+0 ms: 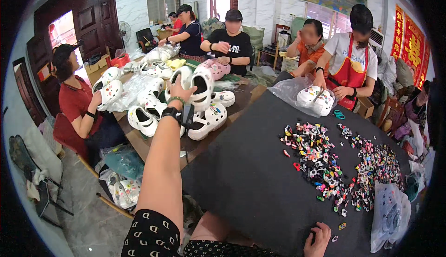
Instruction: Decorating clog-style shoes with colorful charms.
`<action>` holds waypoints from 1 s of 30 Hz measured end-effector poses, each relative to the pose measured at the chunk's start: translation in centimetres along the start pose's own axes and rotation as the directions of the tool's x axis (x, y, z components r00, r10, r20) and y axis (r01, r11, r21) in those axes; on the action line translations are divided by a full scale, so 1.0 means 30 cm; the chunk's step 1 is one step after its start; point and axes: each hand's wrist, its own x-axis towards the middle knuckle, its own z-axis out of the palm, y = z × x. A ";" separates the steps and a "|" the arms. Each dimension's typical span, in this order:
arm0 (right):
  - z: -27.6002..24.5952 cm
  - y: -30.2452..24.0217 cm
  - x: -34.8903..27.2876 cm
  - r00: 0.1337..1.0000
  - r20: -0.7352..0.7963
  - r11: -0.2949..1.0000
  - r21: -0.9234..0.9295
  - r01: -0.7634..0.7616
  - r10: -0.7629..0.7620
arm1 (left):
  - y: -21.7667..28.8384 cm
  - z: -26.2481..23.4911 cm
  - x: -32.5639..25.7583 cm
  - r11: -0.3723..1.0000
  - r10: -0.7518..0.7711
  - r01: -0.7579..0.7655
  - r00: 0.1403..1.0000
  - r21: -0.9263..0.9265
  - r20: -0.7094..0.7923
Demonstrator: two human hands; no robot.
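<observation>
Reaching far forward, my left hand is closed on a pair of white clogs, lifted upright above other clogs on the brown table. A green bead bracelet and a black watch are on that wrist. Just below the held pair lie white clogs with colourful charms and another white pair. My right hand rests at the near edge of the black table, fingers loosely bent and apart, holding nothing. Closest to it are a small yellow-and-dark charm and a tiny pale one.
Heaps of small colourful charms cover the black table's right side. A clear plastic bag lies at the near right, teal scissors farther back. Several people sit or stand around the tables; one handles bagged clogs. Pink clogs lie farther off.
</observation>
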 end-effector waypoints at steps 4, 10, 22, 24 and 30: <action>0.007 0.006 0.004 1.000 0.015 1.000 -0.002 -0.002 0.002 | -0.178 0.166 -0.046 0.990 0.119 -0.092 0.954 -0.107 0.276; 0.001 -0.005 0.027 0.997 0.064 0.999 0.003 0.048 -0.049 | -0.265 0.119 -0.391 0.973 0.117 -0.096 0.989 -0.208 0.088; 0.036 0.015 -0.011 0.997 0.039 0.988 -0.134 0.075 -0.071 | -0.740 -0.349 -0.873 0.913 -0.373 0.363 0.928 -0.185 -0.021; 0.031 0.003 -0.011 0.997 0.047 0.988 -0.143 0.064 -0.058 | -0.955 -0.374 -0.890 0.856 -0.504 0.516 0.830 -0.014 -0.237; 0.042 -0.005 -0.006 0.997 0.043 0.984 -0.164 0.066 -0.060 | -1.291 -0.425 -0.821 0.304 -0.953 0.902 0.289 -0.307 -0.093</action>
